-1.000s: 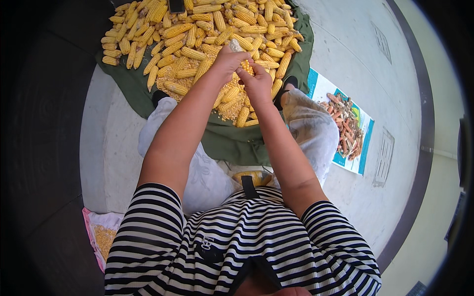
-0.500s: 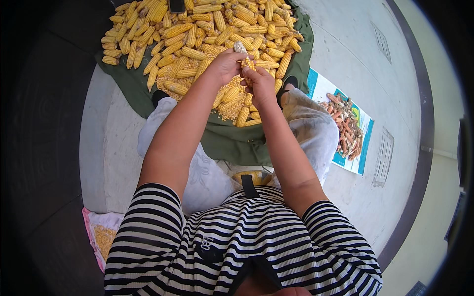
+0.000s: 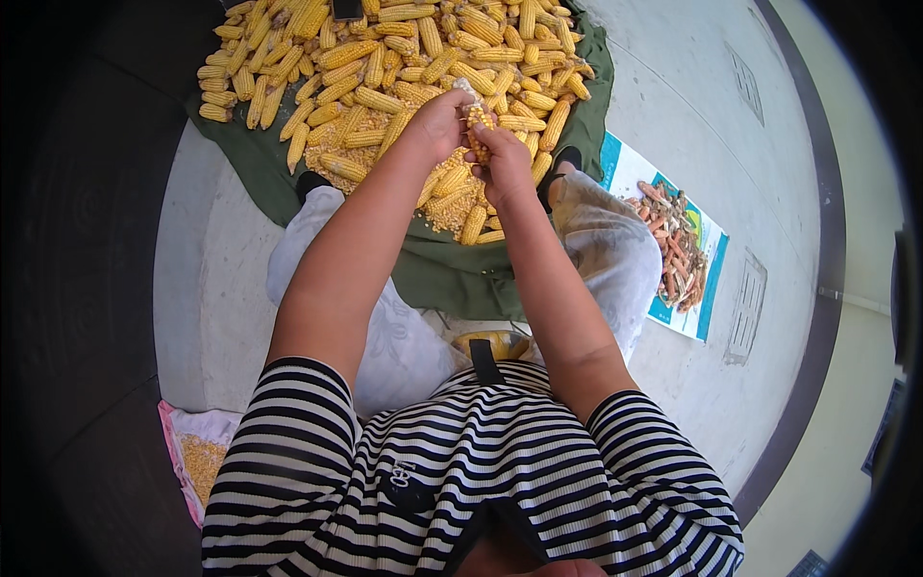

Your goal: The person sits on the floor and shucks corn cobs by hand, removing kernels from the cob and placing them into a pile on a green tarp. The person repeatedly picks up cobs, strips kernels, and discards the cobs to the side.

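Observation:
Between my two hands is an ear of corn (image 3: 478,117), yellow along most of its length and pale and bare at its far tip. My left hand (image 3: 442,125) closes on it from the left. My right hand (image 3: 505,159) grips its near part, the thumb pressed along the kernels. Beneath and beyond both hands lies a wide heap of dried corn ears (image 3: 375,72). Loose yellow kernels (image 3: 447,213) are scattered among the ears just below my hands. The heap rests on a dark green cloth (image 3: 447,279).
To the right, a white and teal sheet (image 3: 687,322) holds a pile of stripped reddish cobs (image 3: 673,245). At the lower left is a pink-edged sack (image 3: 180,447) with loose kernels. A dark rectangular object (image 3: 346,10) lies on the heap's far side. My knees flank the cloth.
Both hands have shifted slightly with the ear between them, and the right thumb sits a little further up along it. More of its yellow part shows now.

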`<state>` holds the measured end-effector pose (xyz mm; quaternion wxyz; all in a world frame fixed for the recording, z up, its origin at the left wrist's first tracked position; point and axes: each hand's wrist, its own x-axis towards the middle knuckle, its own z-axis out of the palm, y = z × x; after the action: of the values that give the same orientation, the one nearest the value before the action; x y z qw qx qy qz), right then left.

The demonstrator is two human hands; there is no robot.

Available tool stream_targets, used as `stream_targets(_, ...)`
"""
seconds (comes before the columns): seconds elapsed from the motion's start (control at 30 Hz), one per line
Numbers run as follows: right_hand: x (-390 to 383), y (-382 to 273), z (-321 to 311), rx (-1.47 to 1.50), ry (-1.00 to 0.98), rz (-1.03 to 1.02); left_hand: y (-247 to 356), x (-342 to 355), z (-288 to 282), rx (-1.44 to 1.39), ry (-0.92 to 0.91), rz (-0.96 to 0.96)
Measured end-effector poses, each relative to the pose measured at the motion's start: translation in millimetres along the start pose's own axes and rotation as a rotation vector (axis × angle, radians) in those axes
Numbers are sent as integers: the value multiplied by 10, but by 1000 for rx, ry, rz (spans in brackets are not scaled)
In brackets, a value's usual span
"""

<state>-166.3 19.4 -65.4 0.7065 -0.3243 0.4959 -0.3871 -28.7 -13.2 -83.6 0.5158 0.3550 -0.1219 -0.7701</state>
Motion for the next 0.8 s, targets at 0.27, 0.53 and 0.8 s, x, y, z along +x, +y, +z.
stream_targets(0.27,14,65,-6,120,-60,26,-80,-51,96,255,141,166)
stream_targets(0.53,-35,88,131,53,-41,-20,-69,-10,136,233,295,194)
stream_targets(0.8,-20,-10,51,31,-23,-31,2,-149,134,242,8,68)
